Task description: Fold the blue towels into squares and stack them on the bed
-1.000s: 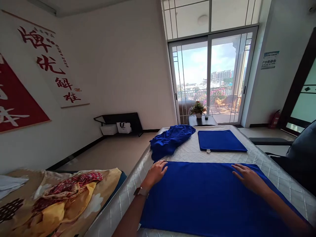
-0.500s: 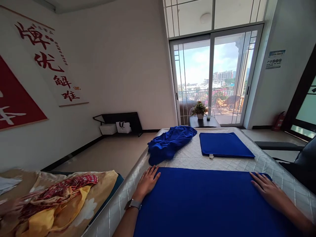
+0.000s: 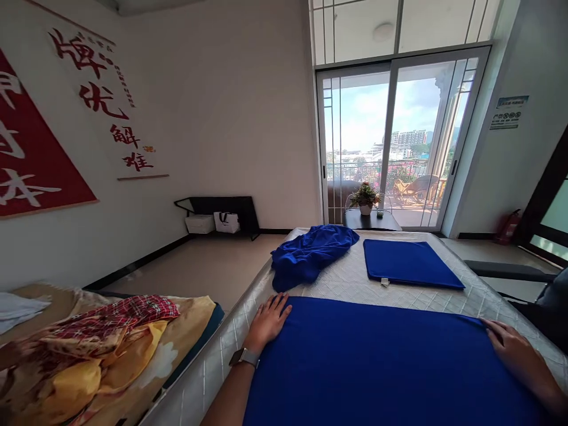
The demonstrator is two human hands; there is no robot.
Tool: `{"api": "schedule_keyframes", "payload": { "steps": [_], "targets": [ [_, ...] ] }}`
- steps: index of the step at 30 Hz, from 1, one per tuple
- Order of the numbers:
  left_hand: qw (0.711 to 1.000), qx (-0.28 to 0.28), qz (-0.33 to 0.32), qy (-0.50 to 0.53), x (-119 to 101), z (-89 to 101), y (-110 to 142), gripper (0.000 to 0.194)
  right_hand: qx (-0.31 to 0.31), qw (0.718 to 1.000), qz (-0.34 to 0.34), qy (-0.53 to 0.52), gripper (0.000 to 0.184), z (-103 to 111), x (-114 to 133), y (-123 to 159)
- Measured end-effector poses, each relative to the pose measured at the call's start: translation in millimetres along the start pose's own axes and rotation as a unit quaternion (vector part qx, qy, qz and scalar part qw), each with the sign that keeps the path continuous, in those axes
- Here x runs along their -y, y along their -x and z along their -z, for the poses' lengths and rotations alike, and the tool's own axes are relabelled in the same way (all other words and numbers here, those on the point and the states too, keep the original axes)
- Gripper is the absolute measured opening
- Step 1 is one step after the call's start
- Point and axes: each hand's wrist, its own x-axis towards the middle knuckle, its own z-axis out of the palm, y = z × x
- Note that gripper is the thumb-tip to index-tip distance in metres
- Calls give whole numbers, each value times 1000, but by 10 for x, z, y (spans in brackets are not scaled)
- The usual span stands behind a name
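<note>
A smooth blue cloth (image 3: pixel 373 361) is spread on the quilted white mattress in front of me. My left hand (image 3: pixel 268 322) lies flat on its far left corner, fingers stretched out, a watch on the wrist. At the far right corner, my right hand (image 3: pixel 515 349) has its fingers closed on the cloth's edge, which is drawn into a small ridge there. Beyond the spread cloth lie a crumpled blue cloth (image 3: pixel 310 254) and, to its right, a neatly folded blue cloth (image 3: pixel 410 263) with a white tag.
The white mattress (image 3: pixel 235 343) extends under the cloths. On a lower bed at left are a red plaid cloth (image 3: pixel 146 310) and a yellow cloth (image 3: pixel 80 381), with another person's blurred hand at the edge. A small table (image 3: pixel 373 221) bears a potted plant (image 3: pixel 365 198) by glass doors.
My right hand has slid outward to the right and gone from lying flat to gripping the cloth's corner. My left hand stays on its corner. The plaid cloth at left has been spread out more.
</note>
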Motion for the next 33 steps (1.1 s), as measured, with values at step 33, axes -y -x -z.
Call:
{"api": "schedule_keyframes", "payload": {
  "steps": [33],
  "targets": [
    [998,-32,-53,14,-88,30,97,64,26,993,-36,-110,45,290,169,12]
  ]
}}
